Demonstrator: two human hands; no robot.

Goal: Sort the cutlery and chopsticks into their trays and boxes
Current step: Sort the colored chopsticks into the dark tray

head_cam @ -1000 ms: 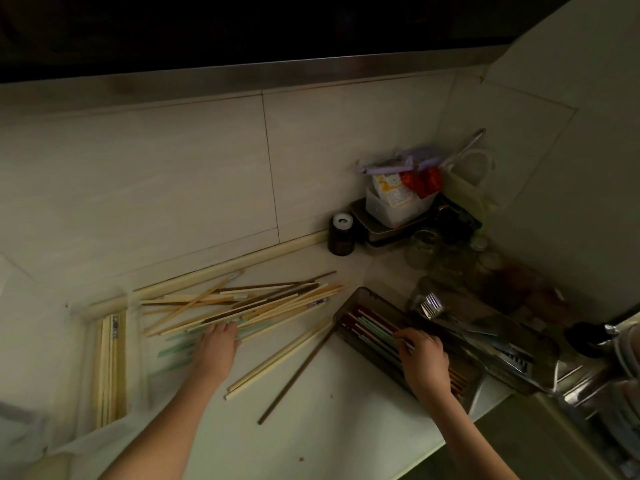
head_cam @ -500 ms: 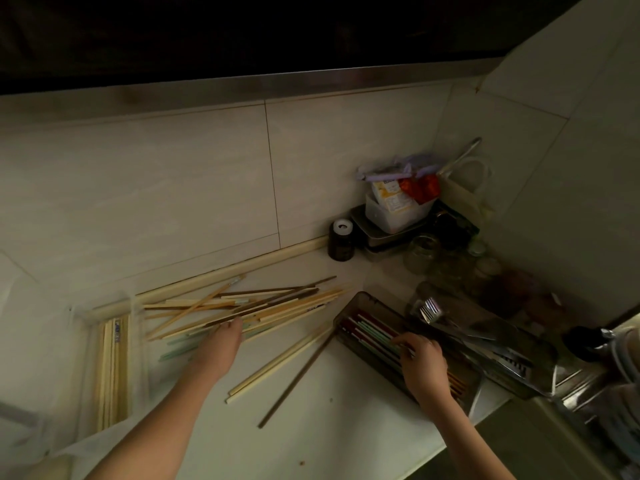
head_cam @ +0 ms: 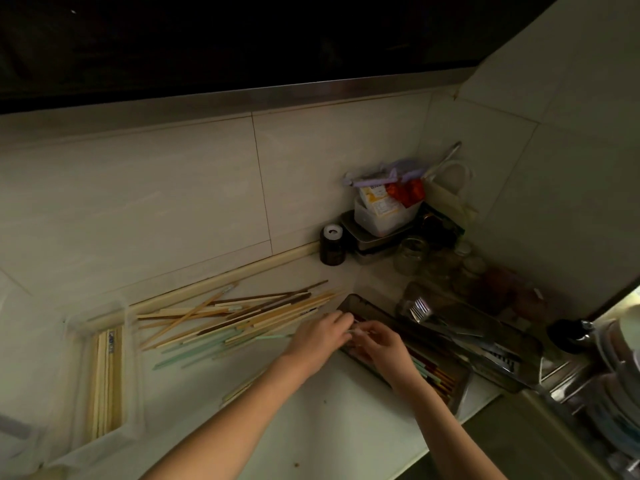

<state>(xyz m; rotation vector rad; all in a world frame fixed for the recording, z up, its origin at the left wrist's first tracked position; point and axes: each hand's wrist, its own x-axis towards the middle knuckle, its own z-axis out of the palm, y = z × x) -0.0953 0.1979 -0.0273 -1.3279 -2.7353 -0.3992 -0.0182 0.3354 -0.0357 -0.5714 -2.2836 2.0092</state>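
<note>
Several loose wooden and pale green chopsticks [head_cam: 225,317] lie in a heap on the white counter. My left hand [head_cam: 318,336] and right hand [head_cam: 379,344] meet over the near-left end of a metal tray [head_cam: 462,386] that holds coloured chopsticks [head_cam: 434,370]. Fingers of both hands pinch the pale end of a chopstick [head_cam: 356,329] between them; the rest of it is hidden. At the left stands a clear plastic box [head_cam: 131,341] with wooden chopsticks [head_cam: 107,375] laid lengthwise. A second metal tray [head_cam: 530,348] behind holds forks [head_cam: 420,308] and other cutlery.
A dark jar [head_cam: 332,245], a plastic tub of packets [head_cam: 384,213] and glass jars [head_cam: 412,254] crowd the back corner. Stacked dishes [head_cam: 620,386] sit at the far right. The counter edge [head_cam: 446,441] runs below the trays. My left forearm covers two pale chopsticks [head_cam: 239,389].
My left hand left the chopstick heap and moved right to the tray's end, meeting my right hand, which shifted slightly left. Both now pinch a pale chopstick end.
</note>
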